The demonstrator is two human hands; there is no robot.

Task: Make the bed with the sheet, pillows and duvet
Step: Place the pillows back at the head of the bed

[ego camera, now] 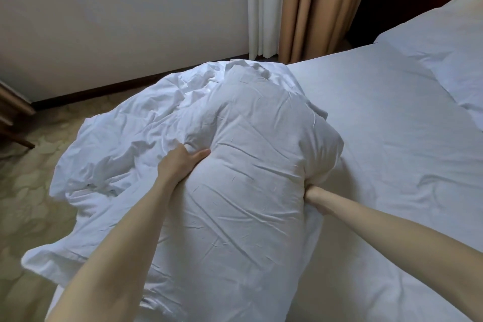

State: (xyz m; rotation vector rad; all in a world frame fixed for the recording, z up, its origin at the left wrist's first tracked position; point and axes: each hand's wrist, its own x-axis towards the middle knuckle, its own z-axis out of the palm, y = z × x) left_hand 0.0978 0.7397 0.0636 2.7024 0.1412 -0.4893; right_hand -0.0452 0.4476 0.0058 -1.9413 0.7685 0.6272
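Observation:
A plump white pillow (248,185) fills the middle of the view, held between both my hands over the bed's left edge. My left hand (183,162) grips its left side, thumb lying on top and fingers hidden underneath. My right hand (317,198) holds the right side, mostly buried in the fabric. Behind and left of the pillow, a crumpled white duvet (125,144) spills off the bed toward the floor. The fitted sheet (392,138) covers the mattress on the right. Another white pillow (449,60) lies at the head of the bed, far right.
Patterned carpet (31,191) covers the floor on the left. A white wall (117,21) runs along the back, with white and tan curtains (308,2) at its right end. A wooden furniture piece (13,117) juts in at the left edge.

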